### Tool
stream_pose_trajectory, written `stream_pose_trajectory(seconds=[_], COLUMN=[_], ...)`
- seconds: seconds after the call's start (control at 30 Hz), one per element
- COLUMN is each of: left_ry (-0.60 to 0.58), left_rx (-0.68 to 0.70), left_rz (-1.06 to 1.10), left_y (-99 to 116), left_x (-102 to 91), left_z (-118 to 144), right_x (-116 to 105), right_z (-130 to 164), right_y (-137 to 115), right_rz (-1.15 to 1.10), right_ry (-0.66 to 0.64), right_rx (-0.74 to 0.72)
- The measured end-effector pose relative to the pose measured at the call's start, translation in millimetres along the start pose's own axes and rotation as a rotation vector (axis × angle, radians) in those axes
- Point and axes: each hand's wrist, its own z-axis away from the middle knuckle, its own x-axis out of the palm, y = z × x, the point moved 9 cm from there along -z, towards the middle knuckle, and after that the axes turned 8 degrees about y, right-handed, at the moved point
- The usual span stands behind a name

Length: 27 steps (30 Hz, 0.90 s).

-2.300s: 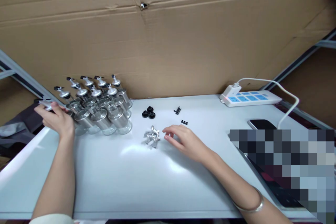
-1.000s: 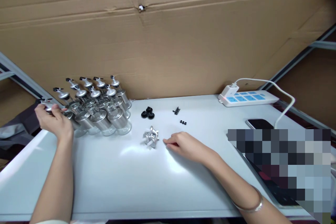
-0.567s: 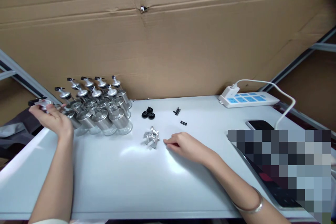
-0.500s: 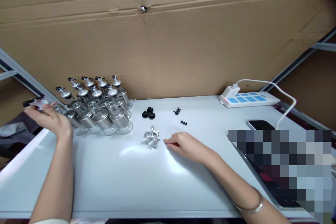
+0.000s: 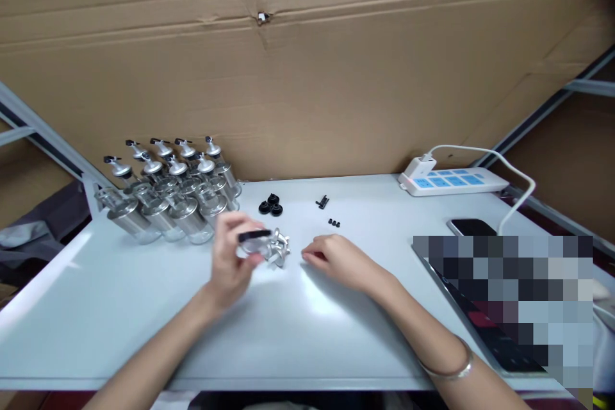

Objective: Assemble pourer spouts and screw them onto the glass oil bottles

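Your left hand (image 5: 229,262) pinches a blurred pourer cap (image 5: 254,242); dropped, it could scatter the metal spouts (image 5: 277,250) just right. Your right hand (image 5: 336,258) rests loosely curled, holding nothing.

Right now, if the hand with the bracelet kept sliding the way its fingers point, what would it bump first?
The right hand points left across the table. It would probably first meet the small pile of silver metal parts, right beside the left hand, though depth is hard to judge.

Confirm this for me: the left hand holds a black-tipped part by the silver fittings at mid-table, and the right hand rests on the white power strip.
Not quite. In the head view the right hand rests on the white table, well short of the power strip. The left hand does hold a black-tipped part by the silver fittings.
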Motion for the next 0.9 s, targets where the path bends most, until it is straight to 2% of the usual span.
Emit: stream_pose_trajectory(seconds=[0.07, 0.1, 0.17, 0.23, 0.33, 0.43, 0.57, 0.63, 0.77, 0.9], left_ry=[-0.252, -0.355, -0.47, -0.536, -0.542, -0.516, -0.502, -0.48, -0.438, -0.481], left_rx=[-0.257, -0.337, -0.491, -0.657, -0.831, -0.852, -0.878, -0.908, -0.978, -0.941], left_rz=[0.129, 0.188, 0.288, 0.358, 0.4, 0.418, 0.45, 0.468, 0.506, 0.558], left_y=[-5, -5, -10, -22, -37, -38, -34, -34, -36, -33], left_x=[43.0, 59.9, 80.8, 91.6, 92.8, 89.1, 88.2, 87.4, 85.1, 86.9], left_z=[30, 44, 65, 82, 95, 95, 95, 96, 97, 97], right_x=[-6, -10, -22, -32, -42, -43, -41, -38, -36, -34], right_z=[-3, -4, -6, -6, -2, 1, 5, 6, 9, 12], right_y=[8, 12, 16, 14, 3, -9, -26, -31, -39, -45], right_rz=[0.013, 0.016, 0.01, -0.033, -0.183, -0.321, -0.367, -0.329, -0.091, 0.056], right_ry=[0.048, 0.091, 0.198, 0.295, 0.365, 0.353, 0.326, 0.315, 0.337, 0.359], right_rx=[0.05, 0.07, 0.081, 0.048, -0.027, -0.094, -0.218, -0.263, -0.364, -0.454])
